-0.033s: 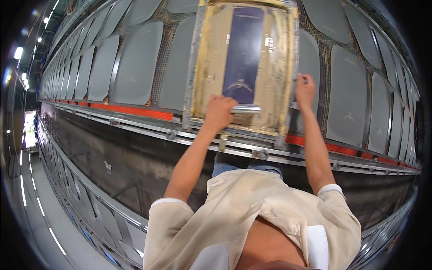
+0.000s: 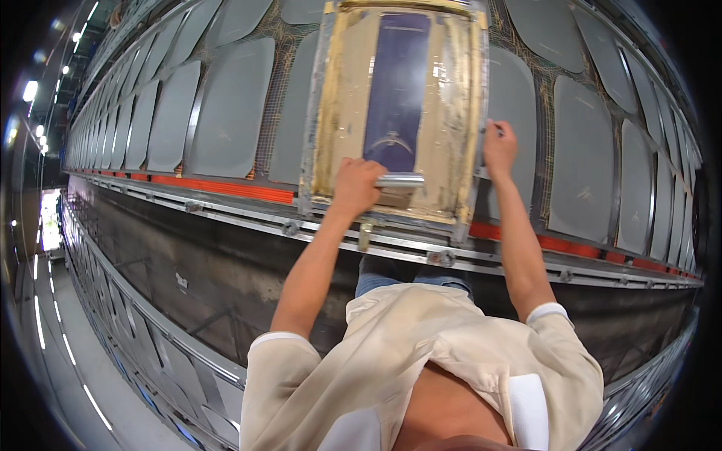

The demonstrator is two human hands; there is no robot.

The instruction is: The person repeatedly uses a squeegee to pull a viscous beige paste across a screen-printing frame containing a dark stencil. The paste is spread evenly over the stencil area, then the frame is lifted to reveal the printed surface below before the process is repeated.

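A screen-printing frame (image 2: 307,143) with yellowed, taped edges lies over the grey panels in front of me. Its middle shows a long purple mesh strip (image 2: 397,71) with a pale arched design near the close end. My left hand (image 2: 356,185) is closed on the left end of a squeegee (image 2: 401,181) with a silvery bar, low inside the frame. Beside the frame's right rim, my right hand (image 2: 500,150) has its fingers curled closed. What they grip, if anything, is hidden.
Rows of grey panels (image 2: 229,113) stretch left and right on the long table. A metal rail (image 2: 241,216) with round fittings and a red strip (image 2: 233,188) run along its near edge. Behind me on the left stands another long rack (image 2: 143,316) beside an aisle.
The printing frame has slid slightly left over the panels, and both hands and the squeegee have moved left with it. The panels stay almost where they were.
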